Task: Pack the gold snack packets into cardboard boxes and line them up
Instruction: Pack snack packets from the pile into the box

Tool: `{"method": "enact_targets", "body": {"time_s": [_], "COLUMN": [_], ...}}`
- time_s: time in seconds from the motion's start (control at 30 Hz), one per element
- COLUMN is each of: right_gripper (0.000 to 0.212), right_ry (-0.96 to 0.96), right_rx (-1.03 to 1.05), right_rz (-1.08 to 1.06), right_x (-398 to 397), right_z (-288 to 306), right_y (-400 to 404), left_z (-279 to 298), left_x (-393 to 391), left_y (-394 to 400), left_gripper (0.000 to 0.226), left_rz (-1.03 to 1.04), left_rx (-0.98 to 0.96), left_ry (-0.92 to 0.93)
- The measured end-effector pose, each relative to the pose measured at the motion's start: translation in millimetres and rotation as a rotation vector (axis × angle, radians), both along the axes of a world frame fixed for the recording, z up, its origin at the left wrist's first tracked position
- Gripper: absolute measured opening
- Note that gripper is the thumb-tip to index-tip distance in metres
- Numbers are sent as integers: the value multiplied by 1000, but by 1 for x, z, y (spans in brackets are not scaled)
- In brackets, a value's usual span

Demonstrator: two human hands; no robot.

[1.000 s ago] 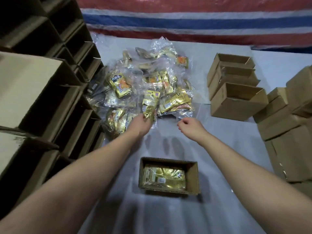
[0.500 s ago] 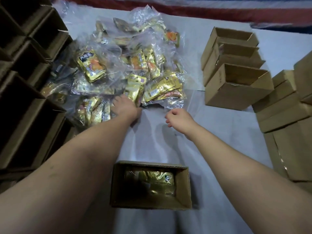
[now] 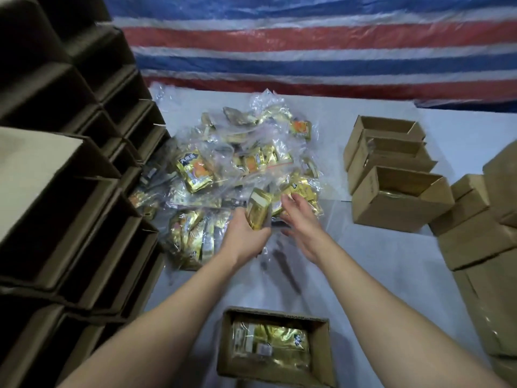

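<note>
Left hand (image 3: 246, 236): now lifted, gripping gold packet (image 3: 258, 210), formerly on pile (image 3: 237, 175). Right hand (image 3: 303, 222): fingers spread, apparently touching packet. Open box (image 3: 275, 348): near.

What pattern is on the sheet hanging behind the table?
The sheet has horizontal red, white and blue stripes, seen in the head view.

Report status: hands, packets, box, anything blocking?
Left hand grips gold foil snack packet. Right hand open beside it. Open brown cardboard box holds packets. Path to box unobstructed.
</note>
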State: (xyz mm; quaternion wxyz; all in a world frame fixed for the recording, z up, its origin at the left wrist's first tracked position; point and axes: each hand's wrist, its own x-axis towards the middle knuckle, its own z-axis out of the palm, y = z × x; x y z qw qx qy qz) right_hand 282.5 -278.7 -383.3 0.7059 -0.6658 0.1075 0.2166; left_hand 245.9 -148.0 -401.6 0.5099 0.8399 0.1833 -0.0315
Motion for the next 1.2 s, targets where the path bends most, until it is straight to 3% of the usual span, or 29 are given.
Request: {"method": "enact_targets", "body": {"time_s": [0.17, 0.33, 0.53, 0.8, 0.93, 1.0, 1.07, 1.13, 1.2], "right_gripper": [87, 91, 96, 57, 52, 47, 46, 39, 45], "right_ry": [4, -92, -56, -38, -89, -85, -53, -92, -222], "right_rx": [339, 415, 491, 336, 327, 400, 492, 458, 134], "right_rz": [-18, 30, 20, 126, 54, -7, -129, -203, -108], "right_x": [-9, -40, -97, -140, -148, -148, -146, -144, -145], "right_z": [49, 92, 120, 124, 116, 112, 111, 108, 103], "right_y": [2, -1, -24, -56, -55, -56, -60, -66, -68], "left_z": [61, 110, 138, 149, 152, 150, 139, 111, 69], "left_x": [-26, -38, -69, -104, -119, -129, -135, -135, -140], "left_y": [-4, 2, -6, -30, -29, -23, -8, 12, 28], "left_gripper": [33, 27, 36, 33, 42, 49, 34, 22, 27], "left_rz": [-207, -219, -414, -638, -573, -429, -246, -147, -152], "left_rx": [-73, 23, 178, 202, 154, -178, -368, -223, -7], "left_ry": [-112, -286, -318, -343, -312, -255, -271, -225, -12]}}
